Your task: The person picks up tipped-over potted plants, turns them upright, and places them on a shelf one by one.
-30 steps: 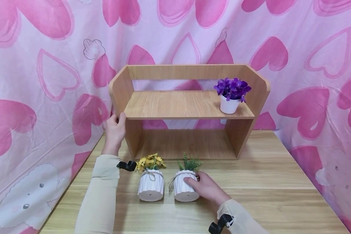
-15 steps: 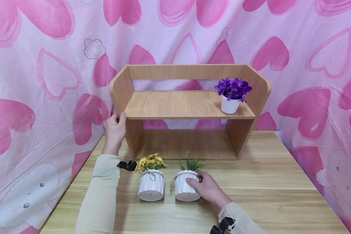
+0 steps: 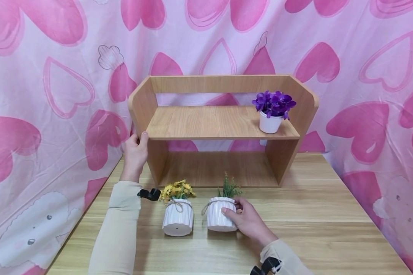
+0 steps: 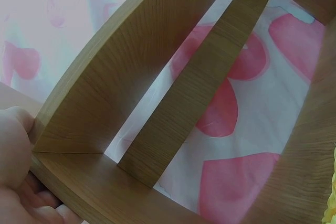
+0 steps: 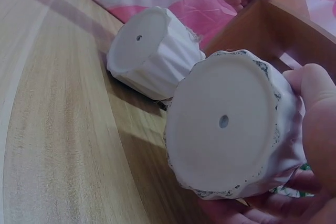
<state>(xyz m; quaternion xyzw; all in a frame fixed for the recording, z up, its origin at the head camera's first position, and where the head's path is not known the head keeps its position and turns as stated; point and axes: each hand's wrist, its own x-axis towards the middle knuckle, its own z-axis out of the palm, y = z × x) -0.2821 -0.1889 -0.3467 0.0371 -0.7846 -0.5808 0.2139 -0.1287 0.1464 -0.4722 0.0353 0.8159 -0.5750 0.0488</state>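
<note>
While your left hand grips the left side panel of the wooden shelf unit, thumb on the front edge and fingers curled behind it, your right hand grasps the white ribbed pot with green sprigs. Fingers wrap its right side, thumb across the front. The right wrist view shows this pot's round base with a centre drain hole facing the camera, clear of the table, thumb pressed on its wall; the pot is raised and tilted. It sits in front of the shelf unit's lower opening, just beside the white ribbed pot with yellow flowers, apart from it. That second pot stands on the table, twine tied round its neck. On the upper board, far right, stands a small white pot of purple flowers. Pink heart-print cloth hangs behind. The left wrist view shows your fingers clamped on the panel edge.
</note>
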